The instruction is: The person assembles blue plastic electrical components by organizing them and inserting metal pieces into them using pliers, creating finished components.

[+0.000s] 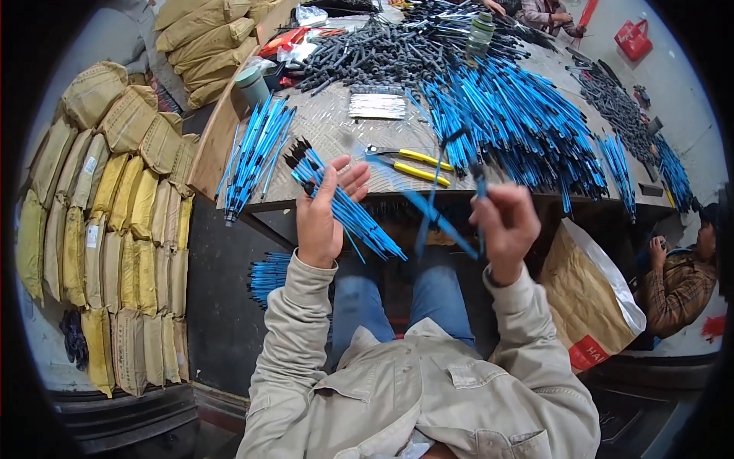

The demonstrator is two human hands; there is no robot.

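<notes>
Many slim, straight blue rods (368, 227) held in left hand (323, 218).

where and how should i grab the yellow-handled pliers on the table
Probably around both yellow handles, coming from the near, right side with the right hand. The pliers lie flat with their metal head to the left and the handles slanting right, toward you; the heap of blue rods sits just past the upper handle's end.
</notes>
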